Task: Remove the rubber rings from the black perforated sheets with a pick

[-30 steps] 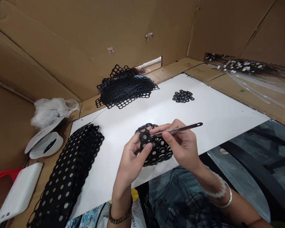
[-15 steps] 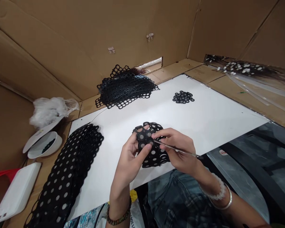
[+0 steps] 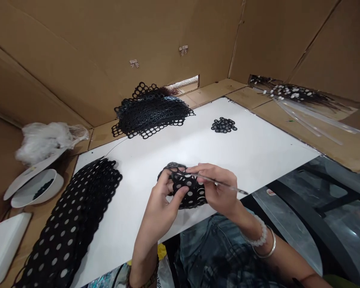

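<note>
My left hand (image 3: 160, 206) pinches a piece of black ring mesh (image 3: 193, 196) between thumb and fingers, and the piece curls over the white board (image 3: 132, 212). Closed around a slim metal tool (image 3: 222, 183), my right hand (image 3: 220, 186) sits at the mesh's right side. The tool slants from the mesh's upper edge down past the right hand; its tip at the rings is too small to make out. Farther back on the board is a small heap of loose black rings (image 3: 224, 125).
A long folded black mesh strip (image 3: 63, 224) lies at the left, and stacked ring mesh (image 3: 153, 114) at the back. A white bowl (image 3: 55, 186), a plastic bag (image 3: 48, 140) and a white box (image 3: 9, 248) stand far left. Cardboard walls (image 3: 93, 48) surround the board; clear strips (image 3: 309, 116) lie right.
The mesh in my left hand has turned, its upper part now tipped back. My right hand and the tool's tip have shifted slightly toward its upper edge. The whole view has swung slightly.
</note>
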Demonstrator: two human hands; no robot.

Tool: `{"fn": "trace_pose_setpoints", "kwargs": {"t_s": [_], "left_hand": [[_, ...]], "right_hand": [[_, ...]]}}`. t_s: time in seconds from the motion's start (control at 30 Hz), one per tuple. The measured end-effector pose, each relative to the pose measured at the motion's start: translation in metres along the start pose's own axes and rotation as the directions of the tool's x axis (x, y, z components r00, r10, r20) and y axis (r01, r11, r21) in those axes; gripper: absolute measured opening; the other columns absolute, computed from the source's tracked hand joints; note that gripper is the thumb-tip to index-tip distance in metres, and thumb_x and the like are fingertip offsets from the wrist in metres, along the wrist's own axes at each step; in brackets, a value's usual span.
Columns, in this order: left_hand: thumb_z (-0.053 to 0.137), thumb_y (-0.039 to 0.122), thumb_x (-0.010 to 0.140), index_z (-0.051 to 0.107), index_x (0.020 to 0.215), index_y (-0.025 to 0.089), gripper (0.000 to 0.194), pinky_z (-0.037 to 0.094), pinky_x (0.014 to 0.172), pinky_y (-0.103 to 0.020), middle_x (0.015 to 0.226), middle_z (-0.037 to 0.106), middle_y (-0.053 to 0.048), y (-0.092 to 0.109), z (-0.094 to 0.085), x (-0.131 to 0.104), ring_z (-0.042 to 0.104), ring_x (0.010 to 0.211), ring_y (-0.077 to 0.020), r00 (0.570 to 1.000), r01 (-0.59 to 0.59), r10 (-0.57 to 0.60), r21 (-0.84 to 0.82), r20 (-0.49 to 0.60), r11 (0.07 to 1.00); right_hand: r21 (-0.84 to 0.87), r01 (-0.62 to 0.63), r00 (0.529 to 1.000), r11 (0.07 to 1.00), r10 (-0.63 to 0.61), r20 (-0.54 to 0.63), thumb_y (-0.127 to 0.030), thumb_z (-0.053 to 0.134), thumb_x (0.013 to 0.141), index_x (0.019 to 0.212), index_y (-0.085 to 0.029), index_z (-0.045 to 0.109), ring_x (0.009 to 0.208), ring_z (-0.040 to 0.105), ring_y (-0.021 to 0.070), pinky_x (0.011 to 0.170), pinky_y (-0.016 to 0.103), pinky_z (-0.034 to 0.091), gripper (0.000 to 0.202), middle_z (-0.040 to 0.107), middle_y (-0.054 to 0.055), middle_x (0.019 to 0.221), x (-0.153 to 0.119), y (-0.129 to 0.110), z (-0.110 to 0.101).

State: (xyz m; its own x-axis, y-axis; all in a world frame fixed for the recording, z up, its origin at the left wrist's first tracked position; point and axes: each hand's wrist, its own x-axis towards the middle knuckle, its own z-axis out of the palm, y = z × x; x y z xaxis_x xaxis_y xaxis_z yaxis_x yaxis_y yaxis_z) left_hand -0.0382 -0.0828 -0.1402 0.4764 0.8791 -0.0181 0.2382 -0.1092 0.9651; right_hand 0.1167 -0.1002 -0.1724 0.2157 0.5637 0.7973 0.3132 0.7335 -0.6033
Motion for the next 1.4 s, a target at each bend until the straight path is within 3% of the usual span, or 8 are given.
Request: {"fn": "trace_pose_setpoints", "kwargs": {"t_s": [0.1,0.23,0.43,0.87,0.97,1.07,1.27,1.4], "left_hand": [[0.057,0.027,0.088,0.056,0.097,0.021,0.011,0.048,0.062,-0.025,0.074,0.065,0.002,-0.003,0.0,0.001,0.061,0.071,-0.0158,0.999,0.034,-0.033,0.088,-0.02,0.996],[0.058,0.027,0.088,0.063,0.092,0.019,0.011,0.048,0.069,-0.027,0.079,0.067,-0.001,-0.005,-0.003,0.003,0.06,0.074,-0.0161,0.999,-0.031,0.032,0.034,-0.028,0.999],[0.056,0.029,0.091,0.063,0.1,0.023,0.013,0.049,0.078,-0.024,0.09,0.068,0.001,-0.005,-0.006,0.005,0.063,0.091,-0.0148,0.994,-0.076,0.056,-0.228,-0.095,0.971],[0.059,0.022,0.088,0.056,0.116,0.024,0.028,0.046,0.09,-0.031,0.117,0.063,-0.005,-0.005,-0.004,0.003,0.059,0.107,-0.0195,0.991,-0.128,0.13,-0.07,0.029,0.989],[0.058,0.021,0.089,0.055,0.117,0.025,0.029,0.047,0.087,-0.029,0.117,0.063,-0.004,-0.004,-0.001,0.004,0.059,0.105,-0.0185,0.989,-0.15,0.15,0.0,0.02,0.989],[0.059,0.022,0.088,0.055,0.116,0.026,0.028,0.049,0.085,-0.03,0.112,0.064,-0.003,-0.004,0.001,0.003,0.061,0.099,-0.0181,0.991,-0.129,0.13,0.01,-0.02,0.992],[0.06,0.027,0.088,0.057,0.106,0.023,0.018,0.051,0.074,-0.026,0.1,0.068,-0.003,0.0,0.003,0.0,0.064,0.087,-0.0171,0.999,0.032,-0.026,-0.191,0.032,0.981],[0.061,0.027,0.087,0.061,0.102,0.022,0.015,0.049,0.075,-0.025,0.096,0.067,-0.002,0.002,0.002,0.0,0.061,0.081,-0.0151,1.0,-0.013,0.015,-0.204,0.012,0.979]], "right_hand": [[0.088,-0.105,0.987,0.991,0.114,-0.114,-0.003,0.048,0.086,0.086,-0.022,0.056,0.08,0.07,0.0158,0.071,0.033,0.059,0.02,0.069,0.001,0.081,0.004,-0.003,-0.004],[0.097,-0.126,0.992,0.987,0.124,0.024,-0.007,0.052,0.086,0.085,-0.021,0.056,0.095,0.068,0.0201,0.083,0.043,0.056,0.014,0.07,0.006,0.096,0.004,-0.008,-0.008],[0.028,0.033,0.988,0.999,-0.037,0.151,-0.012,0.056,0.085,0.077,-0.019,0.055,0.093,0.069,0.0211,0.083,0.04,0.056,0.01,0.068,0.01,0.091,0.002,-0.012,-0.004],[-0.395,0.296,0.955,0.87,-0.26,0.142,-0.005,0.052,0.081,0.068,-0.021,0.047,0.079,0.063,0.0164,0.082,0.041,0.054,0.021,0.064,0.004,0.082,-0.01,0.003,0.011],[-0.386,0.254,0.965,0.887,-0.205,0.163,-0.003,0.049,0.081,0.068,-0.021,0.047,0.085,0.065,0.0181,0.086,0.044,0.053,0.022,0.068,0.006,0.088,-0.012,0.005,0.011],[-0.199,0.11,0.987,0.974,-0.083,0.141,-0.005,0.05,0.084,0.072,-0.021,0.049,0.091,0.068,0.0183,0.09,0.043,0.052,0.019,0.072,0.007,0.097,-0.008,0.002,0.007],[0.095,-0.136,0.976,0.986,0.15,-0.156,-0.004,0.047,0.086,0.086,-0.024,0.055,0.082,0.071,0.0166,0.076,0.037,0.059,0.021,0.07,-0.001,0.081,0.003,-0.005,0.002],[-0.038,-0.082,0.997,0.996,0.082,0.005,-0.007,0.051,0.086,0.084,-0.024,0.055,0.091,0.069,0.0183,0.089,0.044,0.053,0.017,0.072,0.002,0.093,0.008,-0.015,-0.002]]}}
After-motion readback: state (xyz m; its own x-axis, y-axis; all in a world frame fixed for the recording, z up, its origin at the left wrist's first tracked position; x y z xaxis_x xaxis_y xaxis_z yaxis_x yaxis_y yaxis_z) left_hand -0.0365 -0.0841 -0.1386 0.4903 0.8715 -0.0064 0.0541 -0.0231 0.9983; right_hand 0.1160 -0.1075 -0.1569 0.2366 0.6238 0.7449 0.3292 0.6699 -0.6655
